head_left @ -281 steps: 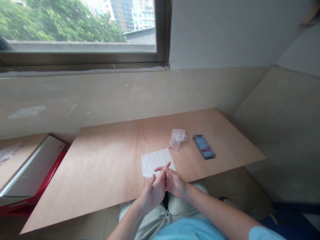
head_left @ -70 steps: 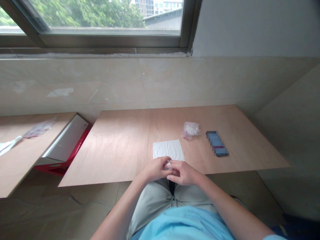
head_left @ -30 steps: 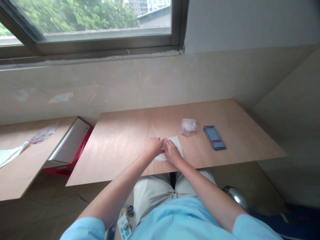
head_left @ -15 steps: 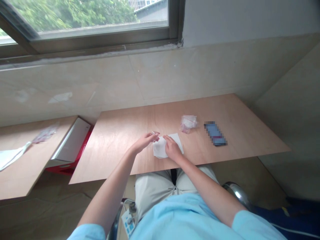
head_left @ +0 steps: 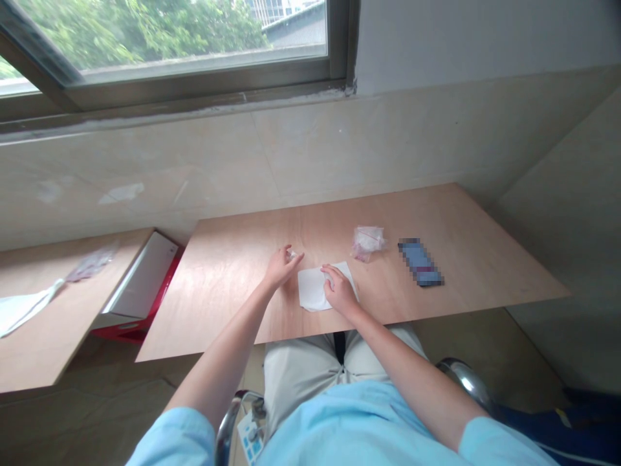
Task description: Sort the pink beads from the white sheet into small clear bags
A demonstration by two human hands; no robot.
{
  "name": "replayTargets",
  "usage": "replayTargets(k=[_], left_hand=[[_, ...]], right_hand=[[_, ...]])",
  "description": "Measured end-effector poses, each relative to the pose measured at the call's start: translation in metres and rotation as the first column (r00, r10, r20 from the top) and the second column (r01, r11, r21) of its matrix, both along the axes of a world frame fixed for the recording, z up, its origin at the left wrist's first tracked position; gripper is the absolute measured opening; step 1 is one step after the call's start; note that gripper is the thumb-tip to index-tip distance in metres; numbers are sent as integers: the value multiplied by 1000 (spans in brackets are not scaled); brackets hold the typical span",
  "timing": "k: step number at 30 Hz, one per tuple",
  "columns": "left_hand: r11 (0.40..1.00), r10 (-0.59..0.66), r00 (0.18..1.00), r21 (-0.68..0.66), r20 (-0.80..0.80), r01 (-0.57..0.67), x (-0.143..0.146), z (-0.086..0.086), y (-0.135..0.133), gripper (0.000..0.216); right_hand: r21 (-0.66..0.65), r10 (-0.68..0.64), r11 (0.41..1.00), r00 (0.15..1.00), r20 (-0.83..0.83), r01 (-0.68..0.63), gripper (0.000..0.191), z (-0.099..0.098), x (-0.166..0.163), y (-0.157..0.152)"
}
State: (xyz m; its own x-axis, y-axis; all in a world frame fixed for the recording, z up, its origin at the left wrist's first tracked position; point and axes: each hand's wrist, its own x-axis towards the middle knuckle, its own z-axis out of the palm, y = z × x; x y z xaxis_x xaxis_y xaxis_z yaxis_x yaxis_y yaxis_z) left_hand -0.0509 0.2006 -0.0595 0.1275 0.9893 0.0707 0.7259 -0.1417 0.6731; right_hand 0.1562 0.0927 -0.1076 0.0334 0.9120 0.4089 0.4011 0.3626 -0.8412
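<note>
A white tissue [head_left: 310,292] lies flat on the wooden board [head_left: 436,213] in front of me. My right hand [head_left: 340,291] rests on the tissue's right half, fingers curled and pressing it down. My left hand [head_left: 280,266] is just left of the tissue, low over the board. Its fingertips pinch a small clear piece [head_left: 291,254] that I cannot make out. A small crumpled plastic bag [head_left: 367,238] lies beyond the tissue to the right. Further right lies a dark phone [head_left: 420,261].
The board ends close to my lap, and a tiled wall and a window rise behind it. On the left a white and red box [head_left: 138,288] leans beside a second board [head_left: 43,343], which carries white cloth and a plastic bag. A metal chair frame shows below.
Both hands came up from my lap onto the tissue. Over the last half second my left hand has drawn left off the tissue with the small clear piece. My right hand stayed on the tissue.
</note>
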Motion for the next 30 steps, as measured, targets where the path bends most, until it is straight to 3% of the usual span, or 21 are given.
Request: replayTargets(k=[5,12,15,18,21,25,30], left_hand=[[971,-27,950,217,-311,99,10,-21,9,68],[964,8,867,234,-497,125,17,-34,11,74],[977,3,838,182,-545,114,18,-38,14,79],[985,-19,823,130,-568,112,20,-39,17,82],[990,-46,835,88,-549,112,22,-33,18,84],[992,-3,920,117,-392,53,22,-15,12,79],[960,5,994,278,-112,26,17,18,-25,54]], right_hand=[[29,6,1000,1000,6,-6,48,1,0,2],[47,-14,999,999,-51,16,41,6,0,3],[33,-168,985,982,-82,171,33,16,27,15],[32,-367,929,930,-18,368,31,30,76,39],[53,-464,884,863,199,464,29,41,126,66],[22,-364,918,820,441,396,30,46,158,86],[-40,-290,942,869,401,333,18,51,166,87]])
